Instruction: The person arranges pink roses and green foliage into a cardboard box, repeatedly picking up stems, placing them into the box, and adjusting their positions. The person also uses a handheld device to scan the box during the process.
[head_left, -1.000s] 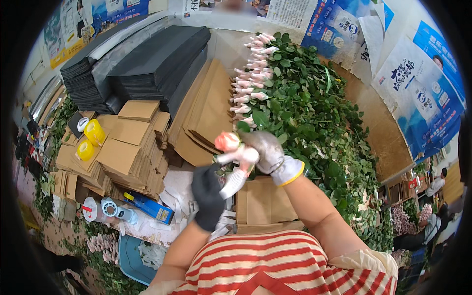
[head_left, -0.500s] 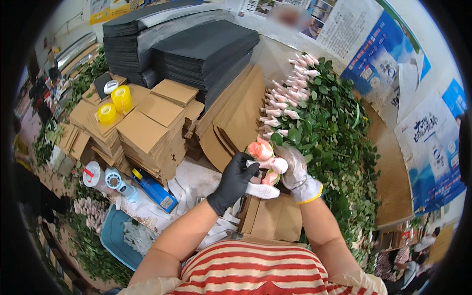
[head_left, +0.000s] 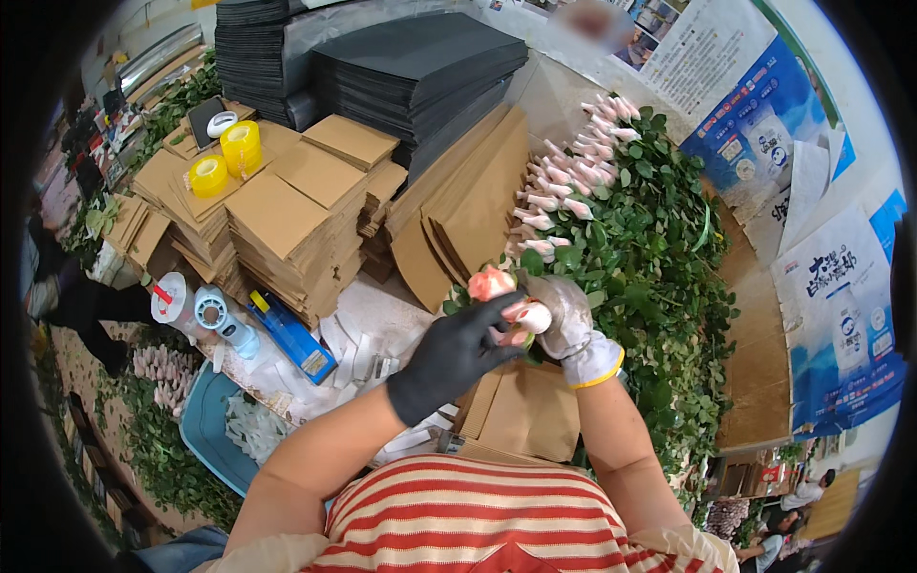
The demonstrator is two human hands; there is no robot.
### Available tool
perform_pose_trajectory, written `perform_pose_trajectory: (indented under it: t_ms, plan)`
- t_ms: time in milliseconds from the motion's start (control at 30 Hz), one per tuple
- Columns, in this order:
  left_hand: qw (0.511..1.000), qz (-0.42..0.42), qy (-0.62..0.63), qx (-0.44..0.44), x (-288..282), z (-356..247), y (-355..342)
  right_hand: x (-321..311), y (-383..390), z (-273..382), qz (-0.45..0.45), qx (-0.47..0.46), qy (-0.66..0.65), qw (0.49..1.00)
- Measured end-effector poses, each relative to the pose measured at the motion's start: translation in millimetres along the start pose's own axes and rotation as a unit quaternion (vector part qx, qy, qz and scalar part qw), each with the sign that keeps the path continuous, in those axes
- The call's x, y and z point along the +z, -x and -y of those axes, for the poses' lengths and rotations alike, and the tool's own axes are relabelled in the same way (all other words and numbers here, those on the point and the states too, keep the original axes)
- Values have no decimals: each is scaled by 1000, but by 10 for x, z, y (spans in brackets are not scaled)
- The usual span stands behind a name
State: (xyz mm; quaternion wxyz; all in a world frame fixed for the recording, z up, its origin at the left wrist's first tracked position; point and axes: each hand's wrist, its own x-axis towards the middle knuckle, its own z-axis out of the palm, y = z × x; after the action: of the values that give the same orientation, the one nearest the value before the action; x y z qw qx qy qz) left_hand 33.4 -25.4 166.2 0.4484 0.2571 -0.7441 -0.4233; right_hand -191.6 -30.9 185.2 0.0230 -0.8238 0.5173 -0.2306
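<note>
Together, the black-gloved left hand (head_left: 451,355) and grey-gloved right hand (head_left: 565,323) clasped pink rosebuds (head_left: 506,298) near the leafy stem pile (head_left: 650,258) on the right.

Tape rolls (head_left: 224,160) sit on cardboard stacks (head_left: 287,215), left of the roses (head_left: 583,181).

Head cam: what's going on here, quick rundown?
A person in a striped shirt is handling pink roses at a packing table. The right hand, in a grey glove, grips a small bunch of them; the left hand, in a black glove, closes over the buds from the front. A big pile of leafy roses lies to the right, stacks of cardboard and yellow tape rolls to the left.
</note>
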Motion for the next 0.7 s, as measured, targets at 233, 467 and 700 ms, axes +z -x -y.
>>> perform_pose_trajectory:
  t_ms: [233,467,700]
  plan:
    - [947,169,-253,101,-630,-285,418,18,425,-540,-29,11,-40,999]
    - [971,30,-230,57,-463,-177,70,-182,372,-322,9,126,-167,978]
    - [998,-18,51,33,-183,-195,-38,-120,522,-213,-60,188,-281,939]
